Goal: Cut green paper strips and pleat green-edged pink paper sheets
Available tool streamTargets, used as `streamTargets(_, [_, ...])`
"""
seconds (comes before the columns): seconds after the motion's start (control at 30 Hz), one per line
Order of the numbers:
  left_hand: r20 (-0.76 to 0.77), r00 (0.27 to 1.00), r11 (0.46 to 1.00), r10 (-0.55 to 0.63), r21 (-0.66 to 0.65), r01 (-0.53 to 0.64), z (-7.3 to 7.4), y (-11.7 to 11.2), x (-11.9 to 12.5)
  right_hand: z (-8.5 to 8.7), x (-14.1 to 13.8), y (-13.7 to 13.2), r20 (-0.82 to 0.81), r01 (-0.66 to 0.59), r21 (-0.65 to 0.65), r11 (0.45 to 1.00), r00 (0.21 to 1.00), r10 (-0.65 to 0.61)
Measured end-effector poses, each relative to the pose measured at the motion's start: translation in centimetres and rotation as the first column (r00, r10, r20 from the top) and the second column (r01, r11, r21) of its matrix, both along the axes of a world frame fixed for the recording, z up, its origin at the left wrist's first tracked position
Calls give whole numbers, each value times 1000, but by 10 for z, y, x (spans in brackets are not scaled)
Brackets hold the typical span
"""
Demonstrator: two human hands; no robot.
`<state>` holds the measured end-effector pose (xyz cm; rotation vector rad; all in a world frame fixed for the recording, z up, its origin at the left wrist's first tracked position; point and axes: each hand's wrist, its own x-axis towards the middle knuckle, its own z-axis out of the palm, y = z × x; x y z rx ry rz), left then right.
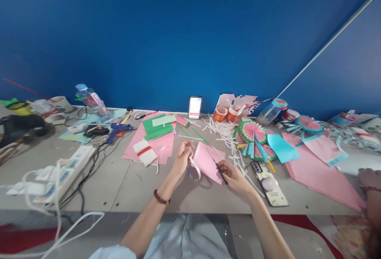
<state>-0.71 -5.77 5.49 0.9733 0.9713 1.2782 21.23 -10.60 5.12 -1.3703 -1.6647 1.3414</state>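
Note:
Near the middle of the table, my left hand (182,156) is closed in a pinch on a curled white paper strip (195,168), which loops down beside a pink paper sheet (205,163). My right hand (233,176) is closed around the dark handles of a pair of scissors (218,166). Their thin blades point up and left, over the pink sheet. Whether the left fingers also touch the sheet's edge I cannot tell. White paper scraps (228,132) lie in a heap just beyond the right hand.
Left are green paper (159,126), a white pad (145,152), a blue glue gun (117,131) and a power strip (70,171) with cables. Right are paper fans (253,134), a phone (269,183) and pink sheets (324,181). Red cups (220,113) stand behind; another person's hand (370,178) shows far right.

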Motion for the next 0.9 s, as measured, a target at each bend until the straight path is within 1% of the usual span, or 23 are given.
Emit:
streamTargets(0.07, [-24,998,999,54,7,-54,13,4,-20,-4,1,1,2,34,27,999,999,-34])
streamTargets(0.13, [15,992,990,122,67,-122,25,8,-42,-9,1,3,32,62,66,996,997,-64])
streamTargets(0.2, [-15,983,973,183,144,-179,33,14,-61,-13,0,6,79,82,92,992,993,-89])
streamTargets(0.23, [-43,971,956,235,192,-222,35,16,-69,-15,-1,8,113,87,101,991,989,-98])
streamTargets(0.27, [-75,952,930,297,248,-271,35,19,-75,-16,-2,10,152,87,111,990,983,-103])
streamTargets(0.3, [-108,915,884,389,324,-338,34,22,-80,-16,-5,13,191,84,124,989,976,-107])
streamTargets(0.33, [-147,870,831,470,405,-381,31,25,-83,-16,-7,16,229,80,136,988,967,-110])
streamTargets(0.37, [-179,827,781,533,479,-400,28,28,-86,-15,-11,20,261,73,148,986,959,-110])
streamTargets(0.4, [-229,797,758,558,531,-378,23,31,-87,-13,-15,24,283,67,162,985,953,-111])
streamTargets(0.47, [-364,738,748,569,602,-280,15,38,-88,-8,-25,33,312,61,201,978,942,-123])
streamTargets(0.5, [-431,691,740,581,633,-228,11,42,-89,-4,-30,38,326,55,239,969,936,-134])
streamTargets(0.57, [-535,573,707,621,697,-116,3,50,-90,2,-43,48,361,50,317,947,917,-169])
streamTargets(0.6, [-562,512,680,650,730,-62,0,54,-91,4,-49,53,378,49,341,939,907,-185])
streamTargets(0.67, [-578,390,618,717,786,29,-8,62,-93,6,-63,63,411,19,358,934,895,-176])
streamTargets(0.7, [-586,331,602,739,796,67,-13,65,-95,6,-70,68,420,16,361,932,890,-178])
streamTargets(0.73, [-595,277,593,755,799,101,-18,68,-96,6,-76,73,430,15,365,931,884,-183])
streamTargets(0.8, [-618,194,598,762,786,154,-28,72,-99,4,-90,82,457,7,359,933,870,-182])
streamTargets(0.87, [-648,126,622,752,759,193,-36,74,-101,2,-103,90,510,6,344,939,839,-192])
streamTargets(0.9, [-656,105,627,748,749,213,-40,75,-101,2,-109,93,540,3,340,941,818,-198])
